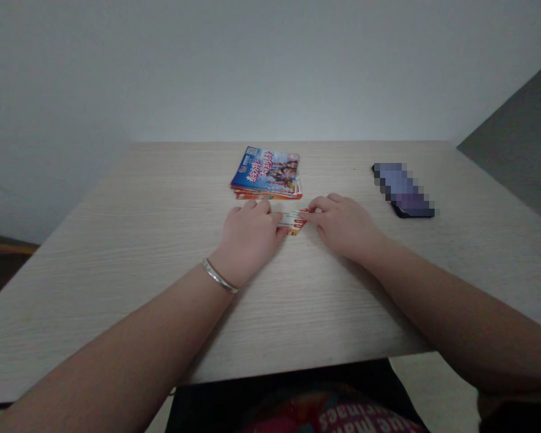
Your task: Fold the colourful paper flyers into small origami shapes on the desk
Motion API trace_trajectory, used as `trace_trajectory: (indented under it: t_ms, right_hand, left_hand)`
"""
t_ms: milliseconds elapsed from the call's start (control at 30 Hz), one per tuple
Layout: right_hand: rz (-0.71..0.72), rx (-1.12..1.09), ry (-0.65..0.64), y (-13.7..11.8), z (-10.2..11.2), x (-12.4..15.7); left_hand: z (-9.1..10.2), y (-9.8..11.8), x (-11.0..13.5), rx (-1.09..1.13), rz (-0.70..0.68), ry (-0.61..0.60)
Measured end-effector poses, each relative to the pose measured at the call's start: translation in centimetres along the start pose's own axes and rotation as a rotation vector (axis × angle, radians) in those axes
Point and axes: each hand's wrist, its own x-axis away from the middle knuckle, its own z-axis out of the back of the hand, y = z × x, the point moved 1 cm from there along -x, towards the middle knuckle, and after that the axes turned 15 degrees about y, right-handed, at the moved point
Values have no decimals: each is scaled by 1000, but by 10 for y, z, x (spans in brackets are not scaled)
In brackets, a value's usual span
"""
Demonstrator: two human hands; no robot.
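Observation:
A small folded paper leaflet (293, 221), white with red and orange print, lies on the table between my hands. My left hand (252, 231), with a silver bangle at the wrist, pinches its left side between thumb and fingers and hides that end. At the right end, the fingertips of my right hand (342, 222) are closed on the leaflet's edge. Just beyond my hands rests a stack of printed leaflets (265, 171), the top one blue with red and white lettering and pictured people; the stack's edges are slightly uneven.
The pale wood-grain table (139, 300) runs back to a plain wall (270, 72). Off to the right lies a dark phone (403, 189), its screen blurred out. My lap and printed clothing (342, 409) show below the table's front edge.

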Motion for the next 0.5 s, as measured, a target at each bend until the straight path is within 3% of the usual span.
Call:
trace_trajectory:
  t_ms: [500]
  right_hand:
    - [-144,112,-11,12,5,-3]
  left_hand:
    - [3,0,-2,-25,-26,-30]
